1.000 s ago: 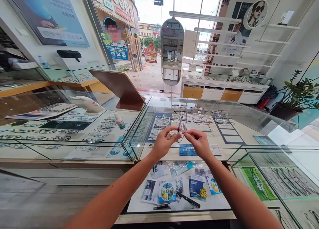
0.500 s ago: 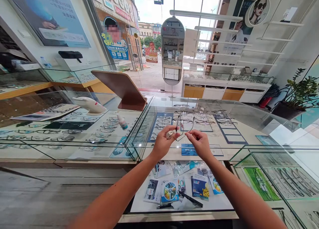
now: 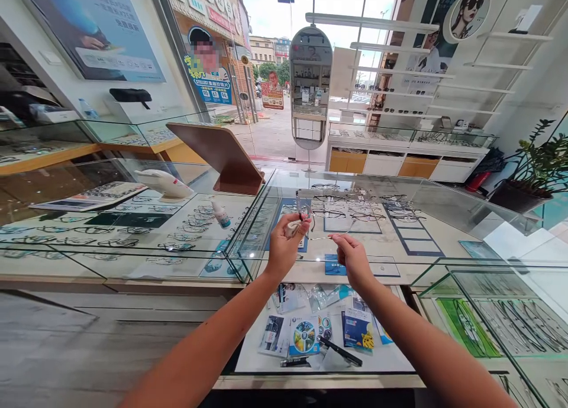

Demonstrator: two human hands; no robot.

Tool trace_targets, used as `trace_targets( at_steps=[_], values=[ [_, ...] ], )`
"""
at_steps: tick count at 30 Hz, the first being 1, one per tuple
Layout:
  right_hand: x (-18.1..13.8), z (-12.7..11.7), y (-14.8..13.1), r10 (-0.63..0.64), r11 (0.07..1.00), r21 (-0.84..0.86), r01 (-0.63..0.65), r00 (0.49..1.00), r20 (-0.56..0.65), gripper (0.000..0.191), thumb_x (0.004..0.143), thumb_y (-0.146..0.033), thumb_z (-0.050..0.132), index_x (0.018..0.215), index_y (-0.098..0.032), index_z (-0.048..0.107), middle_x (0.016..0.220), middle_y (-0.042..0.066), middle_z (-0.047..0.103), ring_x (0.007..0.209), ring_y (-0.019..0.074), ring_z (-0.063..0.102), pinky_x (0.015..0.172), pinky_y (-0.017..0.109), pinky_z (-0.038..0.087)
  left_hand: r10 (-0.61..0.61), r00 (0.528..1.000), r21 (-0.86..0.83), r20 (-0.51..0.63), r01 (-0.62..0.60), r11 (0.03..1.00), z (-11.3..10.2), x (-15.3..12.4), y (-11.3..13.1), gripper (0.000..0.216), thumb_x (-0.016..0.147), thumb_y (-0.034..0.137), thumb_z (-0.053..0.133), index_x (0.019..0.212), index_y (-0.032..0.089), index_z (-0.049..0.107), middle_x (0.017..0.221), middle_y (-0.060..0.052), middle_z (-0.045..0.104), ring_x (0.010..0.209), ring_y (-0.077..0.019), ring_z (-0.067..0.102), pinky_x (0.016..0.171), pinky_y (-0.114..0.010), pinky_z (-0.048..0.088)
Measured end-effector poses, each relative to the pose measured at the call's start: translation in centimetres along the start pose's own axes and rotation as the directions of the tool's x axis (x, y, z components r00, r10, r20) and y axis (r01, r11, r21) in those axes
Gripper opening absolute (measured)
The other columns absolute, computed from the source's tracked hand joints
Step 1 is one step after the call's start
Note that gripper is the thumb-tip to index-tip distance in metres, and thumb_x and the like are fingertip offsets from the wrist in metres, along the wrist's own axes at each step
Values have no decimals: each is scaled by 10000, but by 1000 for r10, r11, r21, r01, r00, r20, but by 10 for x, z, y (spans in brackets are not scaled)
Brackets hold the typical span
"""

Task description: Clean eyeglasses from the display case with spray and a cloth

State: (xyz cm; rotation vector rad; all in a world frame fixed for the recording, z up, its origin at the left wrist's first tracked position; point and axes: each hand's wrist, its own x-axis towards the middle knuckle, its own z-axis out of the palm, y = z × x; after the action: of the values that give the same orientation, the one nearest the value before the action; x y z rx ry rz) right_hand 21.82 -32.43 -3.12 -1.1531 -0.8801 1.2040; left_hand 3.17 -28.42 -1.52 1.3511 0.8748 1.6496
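Up close, the left hand (image 3: 284,242) pinches a pair of eyeglasses (image 3: 313,223) between thumb and fingers, covering part of the frame. The right hand (image 3: 352,257) is half curled, its thumb and forefinger pressed together on a thin pale stretch of the same pair. That stretch runs nearly level from one hand to the other, while a darker part stands upright above the left fingers. Fine wire and clear lenses melt into the rows behind, so which way the front faces, and how its long axis lies, is hard to make out. The eyeglasses are held over a glass display counter (image 3: 373,242). Nearer the body, a black pen (image 3: 341,351) lies among leaflets (image 3: 304,336), some overlapped or hidden by the right forearm. Left of the hands stands a small white bottle (image 3: 220,214); far right, a potted plant (image 3: 528,165) is cut off.
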Motion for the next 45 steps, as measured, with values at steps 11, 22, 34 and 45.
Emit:
trace_targets(
  at_steps=[11, 22, 34, 45],
  values=[
    [-24, 1, -9, -285, 871, -322, 370, 916, 282, 592, 915, -444, 644, 1400, -161, 832, 638, -81, 375, 622, 150, 330, 654, 327, 278, 129, 978, 314, 163, -176, 933, -2, -12, -7, 417, 989, 627, 844, 1095, 225, 805, 1095, -75, 787, 991, -230, 751, 903, -342, 591],
    [-7, -20, -25, -429, 822, -385, 421, 901, 69, 824, 943, -455, 636, 1663, -56, 581, 678, -102, 355, 644, 164, 363, 683, 338, 325, 216, 927, 367, 308, -325, 872, 1, -17, -1, 355, 1060, 590, 772, 1139, 246, 807, 1169, -94, 811, 1143, -269, 759, 1012, -373, 598],
    [-5, -29, -37, -495, 771, -427, 473, 866, 67, 545, 978, -448, 642, 1410, -134, 751, 657, -87, 387, 623, 162, 398, 665, 346, 339, 79, 947, 327, 312, -185, 927, 3, -19, 4, 437, 1016, 653, 803, 1159, 240, 776, 1170, -95, 806, 1107, -278, 782, 952, -378, 622],
    [-13, -8, -13, -355, 839, -346, 420, 905, 236, 426, 948, -555, 769, 1202, -241, 905, 1125, 90, 700, 956, 222, 652, 769, 351, 524, -1, 937, 217, 350, -80, 973, 8, -29, 2, 600, 928, 596, 916, 1292, 259, 578, 1276, -139, 827, 1245, -293, 818, 1075, -433, 651]
  ],
)
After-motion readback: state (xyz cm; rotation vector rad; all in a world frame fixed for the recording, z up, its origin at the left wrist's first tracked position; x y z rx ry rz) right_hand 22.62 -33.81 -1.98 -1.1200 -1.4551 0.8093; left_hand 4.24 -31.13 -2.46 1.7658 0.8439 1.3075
